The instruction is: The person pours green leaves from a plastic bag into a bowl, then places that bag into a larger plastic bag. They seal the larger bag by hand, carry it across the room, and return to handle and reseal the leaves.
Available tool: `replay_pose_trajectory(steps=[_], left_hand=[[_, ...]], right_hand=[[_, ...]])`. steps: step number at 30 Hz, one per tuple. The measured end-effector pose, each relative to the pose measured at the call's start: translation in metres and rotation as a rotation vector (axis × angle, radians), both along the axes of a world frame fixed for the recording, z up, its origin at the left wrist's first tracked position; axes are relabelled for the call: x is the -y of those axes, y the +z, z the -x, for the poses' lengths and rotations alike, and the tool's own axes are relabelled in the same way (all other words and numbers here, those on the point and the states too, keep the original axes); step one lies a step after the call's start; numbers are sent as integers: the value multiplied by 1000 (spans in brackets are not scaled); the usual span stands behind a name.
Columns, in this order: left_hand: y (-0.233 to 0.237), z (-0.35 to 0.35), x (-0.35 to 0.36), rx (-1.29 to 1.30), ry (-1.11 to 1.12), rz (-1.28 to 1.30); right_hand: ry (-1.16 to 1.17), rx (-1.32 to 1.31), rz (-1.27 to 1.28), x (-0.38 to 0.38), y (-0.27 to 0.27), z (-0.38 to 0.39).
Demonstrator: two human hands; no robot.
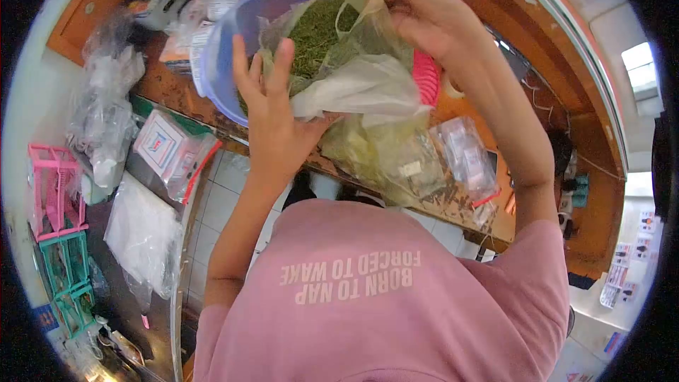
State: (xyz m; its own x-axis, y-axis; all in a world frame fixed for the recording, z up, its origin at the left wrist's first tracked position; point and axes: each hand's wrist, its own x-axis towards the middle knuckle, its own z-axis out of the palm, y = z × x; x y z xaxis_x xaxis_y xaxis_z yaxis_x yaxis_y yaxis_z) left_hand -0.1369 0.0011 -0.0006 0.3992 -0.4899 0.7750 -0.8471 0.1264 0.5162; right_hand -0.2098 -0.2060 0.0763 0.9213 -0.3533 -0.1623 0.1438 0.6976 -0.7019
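Observation:
A clear plastic bag (368, 88) with shredded green herbs (322, 37) in it is tilted over a light blue basin (219, 42). My right hand (428, 10) is closed on the bag's upper edge, pulling it up and to the right. My left hand (272, 106) has its fingers spread at the near left side of the bag, with the thumb stretched along its bottom. Part of the basin's inside is hidden behind the bag and my left hand. A pink ridged thing (426, 78) shows just right of the bag.
On the wooden table, a yellowish plastic bag (382, 152) and clear packets (467, 159) lie close to me. To the left are crumpled plastic bags (106, 113), a red-edged packet (166, 148), a white plastic stack (143, 223), and pink (56, 191) and green racks (67, 276).

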Motion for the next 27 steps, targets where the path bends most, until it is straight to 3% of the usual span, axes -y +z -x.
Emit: replay_pose_trajectory(steps=[1, 2, 7, 9, 12, 15, 19, 20, 23, 26, 27], left_hand=[[-2, -11, -3, 27, 24, -9], [-9, -23, -6, 53, 45, -20], [-40, -70, -15, 270, 111, -38], [-42, -75, -13, 228, 67, 2], [-37, -88, -9, 207, -18, 112], [-37, -104, -2, 173, -98, 162], [-28, -111, -6, -30, -130, -12], [-35, -116, -2, -7, -160, 51], [-36, -118, 0, -278, -240, 7], [-34, -124, -5, -354, -418, 11], [-33, -130, -5, -257, -298, -27]], right_hand=[[58, 16, -52, 3, -7, -12], [-113, -73, 0, 13, -24, -26], [-269, -144, -50, -24, -8, -60], [-333, -178, -56, -30, -7, -65], [-209, -88, -121, -30, -8, -65], [-339, -221, -222, -52, 6, -68], [-209, -143, -358, -50, 5, -63], [-190, -137, -361, -49, 5, -63], [-114, -119, -369, -51, 11, -61], [-50, -102, -287, -68, 27, -52], [-27, -93, -242, -73, 33, -51]])
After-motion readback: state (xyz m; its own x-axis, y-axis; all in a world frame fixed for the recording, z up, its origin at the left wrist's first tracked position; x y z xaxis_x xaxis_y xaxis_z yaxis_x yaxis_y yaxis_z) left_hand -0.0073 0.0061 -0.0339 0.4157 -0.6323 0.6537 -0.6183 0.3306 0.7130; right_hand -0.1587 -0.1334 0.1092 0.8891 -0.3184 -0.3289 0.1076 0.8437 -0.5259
